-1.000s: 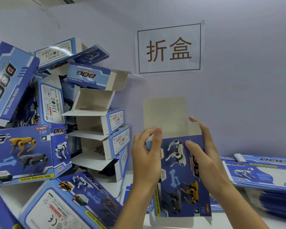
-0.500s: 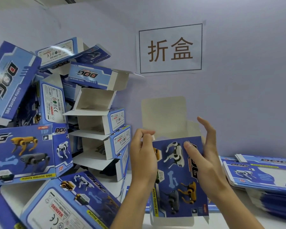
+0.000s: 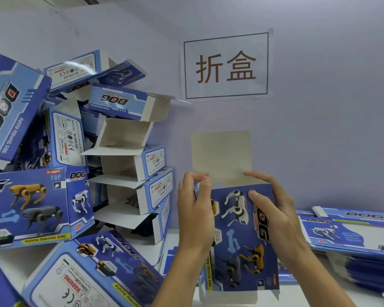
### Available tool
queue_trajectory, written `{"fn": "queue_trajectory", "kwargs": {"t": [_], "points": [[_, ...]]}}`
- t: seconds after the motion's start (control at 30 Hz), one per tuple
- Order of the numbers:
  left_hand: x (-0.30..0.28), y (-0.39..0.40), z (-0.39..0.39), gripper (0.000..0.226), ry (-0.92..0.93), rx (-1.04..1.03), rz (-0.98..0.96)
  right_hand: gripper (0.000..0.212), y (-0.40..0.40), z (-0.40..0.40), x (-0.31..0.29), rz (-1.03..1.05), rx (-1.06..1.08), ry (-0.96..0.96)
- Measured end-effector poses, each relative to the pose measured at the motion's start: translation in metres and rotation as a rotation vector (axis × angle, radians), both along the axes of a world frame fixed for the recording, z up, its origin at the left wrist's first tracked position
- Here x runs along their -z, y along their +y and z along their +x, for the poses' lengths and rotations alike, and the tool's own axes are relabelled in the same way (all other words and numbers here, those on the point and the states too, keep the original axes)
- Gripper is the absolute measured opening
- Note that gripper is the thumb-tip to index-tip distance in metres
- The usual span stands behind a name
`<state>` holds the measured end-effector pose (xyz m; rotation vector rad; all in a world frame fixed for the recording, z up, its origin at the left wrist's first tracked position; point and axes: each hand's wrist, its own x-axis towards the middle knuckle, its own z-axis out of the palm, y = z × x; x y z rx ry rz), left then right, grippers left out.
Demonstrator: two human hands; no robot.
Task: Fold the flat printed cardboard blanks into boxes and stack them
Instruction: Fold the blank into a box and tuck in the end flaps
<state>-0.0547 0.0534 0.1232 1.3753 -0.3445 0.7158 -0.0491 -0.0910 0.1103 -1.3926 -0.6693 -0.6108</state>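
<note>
1. The box being formed [image 3: 239, 238] is held upright in front of the wall sign [image 3: 226, 66], below it, with its lower edge just above the desk [image 3: 319, 293]. Its plain top flap [image 3: 221, 151] stands straight up, not yet closed.
2. Change: the right hand [image 3: 273, 209], which half a second ago was lifted off with fingers spread, is now laid back over the box's upper right corner, fingers curled over the top edge and thumb pressed on the printed face.
3. The left hand [image 3: 195, 209] is kept at the box's upper left edge, fingertips pinching a small side flap there; it appears to be getting tucked inward.
4. Meaning, as a judgement: the sleeve is squared open and top closure is under way; side flaps first, then the tall flap.
5. The pile of folded boxes [image 3: 60, 196] is seen left of the held box; the flat blanks [image 3: 353, 231] lie right of it.
</note>
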Motion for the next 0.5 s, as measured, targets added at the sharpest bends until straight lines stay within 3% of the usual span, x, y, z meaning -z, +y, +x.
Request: {"fn": "queue_trajectory", "kwargs": {"t": [0.1,0.27,0.43,0.5], "points": [[0.001,-0.002,0.000,0.015,-0.003,0.019,0.015,0.023,-0.003,0.000,0.001,0.030,-0.036,0.037],[0.000,-0.003,-0.001,0.020,-0.007,0.018,-0.009,0.034,-0.007,-0.002,0.000,0.024,-0.171,0.089],[-0.003,-0.002,-0.003,0.022,-0.003,-0.009,-0.066,0.044,0.000,-0.009,-0.013,0.006,0.018,0.070],[-0.004,-0.002,-0.003,0.020,0.006,-0.019,-0.070,0.035,0.004,-0.012,-0.021,-0.004,0.050,0.103]]}}
